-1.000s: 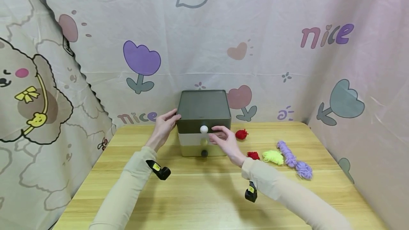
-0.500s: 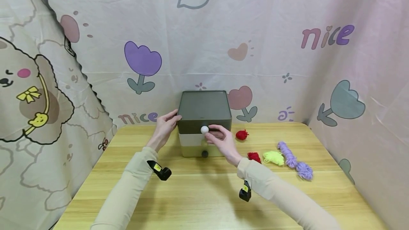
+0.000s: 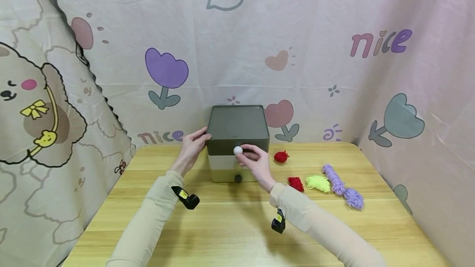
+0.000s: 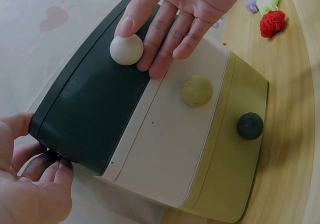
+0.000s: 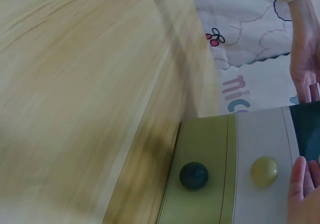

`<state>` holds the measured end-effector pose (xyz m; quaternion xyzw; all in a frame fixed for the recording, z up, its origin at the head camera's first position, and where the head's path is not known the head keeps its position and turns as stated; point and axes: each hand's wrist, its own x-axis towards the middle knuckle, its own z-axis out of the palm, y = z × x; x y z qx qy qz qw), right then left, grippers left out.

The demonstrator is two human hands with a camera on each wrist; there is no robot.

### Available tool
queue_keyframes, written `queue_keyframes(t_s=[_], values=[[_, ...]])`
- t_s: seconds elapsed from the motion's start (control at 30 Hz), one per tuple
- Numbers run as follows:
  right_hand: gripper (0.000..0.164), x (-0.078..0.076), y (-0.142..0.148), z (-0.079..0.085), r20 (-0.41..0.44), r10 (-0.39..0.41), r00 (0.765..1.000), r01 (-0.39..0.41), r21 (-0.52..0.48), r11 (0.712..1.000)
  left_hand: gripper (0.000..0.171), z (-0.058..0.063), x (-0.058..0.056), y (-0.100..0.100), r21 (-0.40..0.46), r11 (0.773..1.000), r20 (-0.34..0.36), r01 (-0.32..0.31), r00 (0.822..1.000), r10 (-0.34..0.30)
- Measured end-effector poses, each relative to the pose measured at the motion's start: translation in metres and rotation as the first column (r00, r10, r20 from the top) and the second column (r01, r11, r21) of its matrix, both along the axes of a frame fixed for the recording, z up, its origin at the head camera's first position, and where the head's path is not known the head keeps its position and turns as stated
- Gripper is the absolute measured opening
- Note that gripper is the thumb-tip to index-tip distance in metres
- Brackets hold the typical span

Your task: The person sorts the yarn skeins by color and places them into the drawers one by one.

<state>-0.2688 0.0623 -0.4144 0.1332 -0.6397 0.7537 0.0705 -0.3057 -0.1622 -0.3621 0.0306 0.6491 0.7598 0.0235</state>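
Observation:
A small three-tier drawer box [image 3: 237, 122] stands at the back middle of the table. Its dark green top drawer [image 4: 90, 104] has a white knob [image 4: 126, 50]. Below are a white drawer [image 4: 165, 139] with a yellow knob [image 4: 197, 91] and an olive-yellow drawer [image 5: 205, 199] with a dark green knob [image 5: 193, 176]. My right hand [image 3: 257, 164] pinches the white knob between thumb and fingers. At the left front corner of the box, my left hand [image 3: 191, 147] holds the upper edge and side with bent fingers. All drawers appear closed.
Right of the box lie two red yarn bundles [image 3: 281, 156], a yellow-green yarn bundle [image 3: 318, 183] and a purple yarn bundle [image 3: 343, 186]. A patterned cloth [image 3: 222, 52] hangs behind the wooden table [image 3: 222, 234].
My right hand has moved left from beside the white knob and taken hold of it. My left hand stays on the box.

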Motion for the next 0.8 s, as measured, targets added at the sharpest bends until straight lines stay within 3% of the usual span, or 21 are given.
queue_keyframes(t_s=[0.33,0.8], values=[[0.031,-0.0024,-0.0057,-0.0009,0.023,-0.097,0.995,0.097,0.031,0.995,0.057,-0.0001,0.0009,0.0004,0.01,1.0,0.001,0.002,1.0,-0.002],[0.029,-0.0031,-0.006,0.0019,0.06,-0.118,0.991,0.115,0.048,0.992,0.057,0.0003,0.001,0.0,0.015,1.0,0.002,0.001,1.0,-0.001]])
